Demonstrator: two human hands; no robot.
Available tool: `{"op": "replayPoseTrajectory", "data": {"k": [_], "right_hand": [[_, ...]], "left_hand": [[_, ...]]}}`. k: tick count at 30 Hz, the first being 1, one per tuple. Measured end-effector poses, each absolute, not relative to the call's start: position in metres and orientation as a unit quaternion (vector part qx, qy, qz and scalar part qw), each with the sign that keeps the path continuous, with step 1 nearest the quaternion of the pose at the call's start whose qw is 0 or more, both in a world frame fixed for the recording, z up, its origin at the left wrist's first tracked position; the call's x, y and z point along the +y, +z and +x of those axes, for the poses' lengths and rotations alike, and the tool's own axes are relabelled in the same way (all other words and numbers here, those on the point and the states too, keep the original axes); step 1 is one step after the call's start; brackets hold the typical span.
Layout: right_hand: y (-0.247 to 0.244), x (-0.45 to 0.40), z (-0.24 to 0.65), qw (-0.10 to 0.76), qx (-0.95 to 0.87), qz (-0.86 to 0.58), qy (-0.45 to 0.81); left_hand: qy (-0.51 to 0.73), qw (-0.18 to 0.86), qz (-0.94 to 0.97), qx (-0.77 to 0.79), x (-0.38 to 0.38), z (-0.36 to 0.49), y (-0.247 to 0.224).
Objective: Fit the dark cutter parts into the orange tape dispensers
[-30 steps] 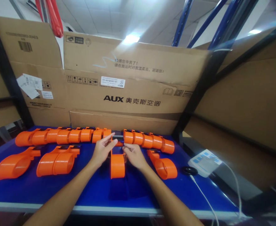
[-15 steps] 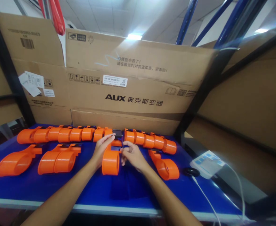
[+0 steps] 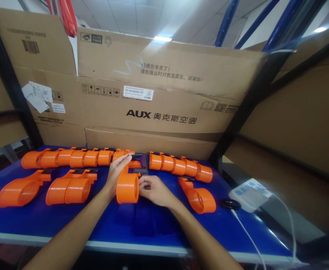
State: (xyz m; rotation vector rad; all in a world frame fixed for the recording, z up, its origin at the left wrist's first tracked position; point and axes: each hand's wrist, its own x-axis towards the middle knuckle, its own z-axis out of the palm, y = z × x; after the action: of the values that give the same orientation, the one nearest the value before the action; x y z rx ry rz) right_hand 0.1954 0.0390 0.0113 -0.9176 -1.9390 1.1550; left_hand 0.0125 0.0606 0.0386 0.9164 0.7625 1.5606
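An orange plastic ring holder (image 3: 127, 188) with a wide loop and a stem stands in the middle of the blue table. My left hand (image 3: 116, 175) is closed around its stem from the left, with the thumb near a dark, shiny piece (image 3: 136, 157) at the top. Behind that piece lies a flat dark rectangular item (image 3: 144, 167), partly covered. My right hand (image 3: 156, 190) has its fingers curled at the loop's right edge; what they pinch, if anything, is hidden.
Similar orange holders stand in a back row (image 3: 77, 158). Others sit at the front left (image 3: 20, 193) and right (image 3: 199, 198). A white device (image 3: 250, 195) with cables and a round black object (image 3: 231, 204) lie at right. A cardboard wall (image 3: 164, 101) closes the back.
The holder in my left hand has shifted slightly left and tilted, showing more of the dark item behind. My right hand's fingers have dropped lower and curled in beside the loop.
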Motion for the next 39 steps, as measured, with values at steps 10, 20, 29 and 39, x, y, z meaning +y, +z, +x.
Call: {"op": "replayPoseTrajectory", "data": {"k": [10,20,29,39], "right_hand": [[0.029,0.035,0.201,0.264,-0.874,-0.344,0.219],[0.032,0.027,0.203,0.159,-0.930,-0.275,0.184],[0.035,0.028,0.206,0.160,-0.939,-0.246,0.180],[0.035,0.024,0.205,0.150,-0.945,-0.240,0.162]], "left_hand": [[0.651,0.536,0.428,0.327,0.061,0.014,0.037],[0.644,0.552,0.427,0.313,0.066,0.014,0.034],[0.645,0.549,0.423,0.323,0.069,0.014,0.031],[0.637,0.548,0.432,0.328,0.071,0.014,0.027]]}}
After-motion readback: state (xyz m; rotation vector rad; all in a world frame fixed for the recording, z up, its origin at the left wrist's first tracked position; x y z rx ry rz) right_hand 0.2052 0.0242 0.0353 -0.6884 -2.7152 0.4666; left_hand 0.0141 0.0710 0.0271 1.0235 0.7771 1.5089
